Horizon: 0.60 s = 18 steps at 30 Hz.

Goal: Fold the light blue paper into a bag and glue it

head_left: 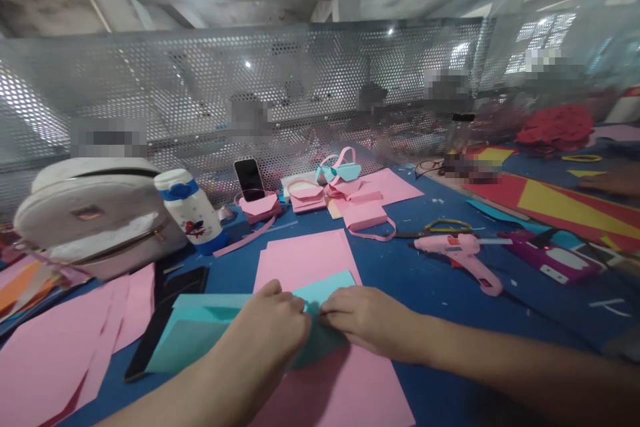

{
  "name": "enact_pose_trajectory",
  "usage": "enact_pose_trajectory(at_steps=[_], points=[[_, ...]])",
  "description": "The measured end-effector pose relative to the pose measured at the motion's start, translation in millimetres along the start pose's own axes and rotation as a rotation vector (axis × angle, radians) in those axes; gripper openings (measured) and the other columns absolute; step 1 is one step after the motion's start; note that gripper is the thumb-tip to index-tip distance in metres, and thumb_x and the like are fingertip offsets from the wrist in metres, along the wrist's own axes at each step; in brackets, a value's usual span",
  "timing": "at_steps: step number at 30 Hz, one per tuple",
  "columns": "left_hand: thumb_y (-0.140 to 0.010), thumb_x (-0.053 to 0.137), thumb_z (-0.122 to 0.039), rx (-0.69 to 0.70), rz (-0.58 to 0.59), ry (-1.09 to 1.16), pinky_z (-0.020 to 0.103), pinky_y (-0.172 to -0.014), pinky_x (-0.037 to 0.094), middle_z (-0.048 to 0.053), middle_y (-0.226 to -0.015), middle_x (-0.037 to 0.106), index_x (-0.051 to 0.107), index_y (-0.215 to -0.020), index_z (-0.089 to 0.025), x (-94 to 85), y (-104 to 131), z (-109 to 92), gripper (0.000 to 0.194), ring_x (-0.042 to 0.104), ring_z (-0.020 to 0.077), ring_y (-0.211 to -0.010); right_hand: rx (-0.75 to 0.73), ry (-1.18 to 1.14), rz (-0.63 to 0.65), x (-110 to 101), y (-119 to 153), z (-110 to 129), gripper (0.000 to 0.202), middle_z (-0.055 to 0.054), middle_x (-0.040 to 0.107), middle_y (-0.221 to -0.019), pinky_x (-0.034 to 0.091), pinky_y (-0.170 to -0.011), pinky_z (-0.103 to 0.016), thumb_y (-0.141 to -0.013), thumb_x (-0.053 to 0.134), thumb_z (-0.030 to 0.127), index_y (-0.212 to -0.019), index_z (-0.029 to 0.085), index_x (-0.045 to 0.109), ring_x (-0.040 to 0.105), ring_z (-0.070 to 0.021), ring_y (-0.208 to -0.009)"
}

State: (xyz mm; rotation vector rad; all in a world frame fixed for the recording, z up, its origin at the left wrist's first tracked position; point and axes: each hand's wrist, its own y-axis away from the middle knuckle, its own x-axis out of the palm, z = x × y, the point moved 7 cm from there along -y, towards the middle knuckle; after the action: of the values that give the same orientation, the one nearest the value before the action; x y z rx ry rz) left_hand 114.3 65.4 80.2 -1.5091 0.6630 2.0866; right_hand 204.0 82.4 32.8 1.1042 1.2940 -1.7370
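Folded turquoise paper [193, 340] lies over large pink sheets [305, 257] in the middle of the blue table. My left hand [277, 320] is closed on the turquoise paper, its fingers curled at the paper's middle. Just to the right, my right hand [363, 317] pinches the same paper near its right part. The two hands are a short gap apart, and their fingertips are partly hidden. Under the left part of the turquoise paper is a black flat object [145, 347].
Pink paper bags [363, 213] stand at the back centre near a phone [249, 179]. A bottle [193, 213] and a white backpack [100, 213] are at the left, above more pink sheets [55, 347]. A pink glue gun [463, 253] and scissors [447, 225] lie right.
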Motion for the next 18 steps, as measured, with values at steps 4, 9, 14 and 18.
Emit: enact_pose_trajectory(at_steps=[4, 9, 14, 18], points=[[-0.092, 0.057, -0.01, -0.008, -0.057, 0.011, 0.032, -0.072, 0.039, 0.003, -0.067, 0.067, 0.066, -0.069, -0.017, 14.9, -1.6, -5.4, 0.025, 0.063, 0.0178, -0.067, 0.018, -0.024, 0.0, -1.5, 0.1, -1.5, 0.022, -0.01, 0.069, -0.112, 0.052, -0.088, -0.03, -0.094, 0.051, 0.012, -0.109, 0.01, 0.067, 0.062, -0.0193, -0.103], [-0.091, 0.058, -0.007, 0.007, -0.093, 0.007, 0.033, -0.071, 0.038, 0.005, -0.067, 0.066, 0.068, -0.07, -0.015, 20.8, -6.6, -16.5, 0.025, 0.063, 0.0184, -0.067, 0.01, -0.084, -0.017, -2.2, 0.1, -3.0, 0.022, -0.01, 0.069, -0.113, 0.049, -0.092, -0.028, -0.094, 0.051, 0.011, -0.11, 0.011, 0.065, 0.061, -0.0179, -0.105], [-0.088, 0.062, -0.006, 0.029, -0.127, -0.065, 0.036, -0.072, 0.039, 0.007, -0.067, 0.068, 0.07, -0.07, -0.014, 18.7, -12.9, -28.4, 0.022, 0.064, 0.0201, -0.067, 0.067, -0.065, 0.01, -0.3, -0.9, -6.3, 0.017, -0.009, 0.069, -0.1, 0.05, -0.087, -0.03, -0.09, 0.053, 0.008, -0.103, 0.011, 0.064, 0.061, -0.0195, -0.096], [-0.084, 0.066, -0.007, 0.066, -0.135, -0.132, 0.038, -0.078, 0.041, 0.008, -0.07, 0.071, 0.074, -0.073, -0.014, 18.5, -13.8, -39.6, 0.014, 0.065, 0.0219, -0.071, 0.08, -0.055, 0.013, 2.2, 0.4, -7.6, 0.016, -0.01, 0.069, -0.102, 0.051, -0.086, -0.031, -0.088, 0.055, 0.007, -0.1, 0.011, 0.064, 0.06, -0.0196, -0.096]])
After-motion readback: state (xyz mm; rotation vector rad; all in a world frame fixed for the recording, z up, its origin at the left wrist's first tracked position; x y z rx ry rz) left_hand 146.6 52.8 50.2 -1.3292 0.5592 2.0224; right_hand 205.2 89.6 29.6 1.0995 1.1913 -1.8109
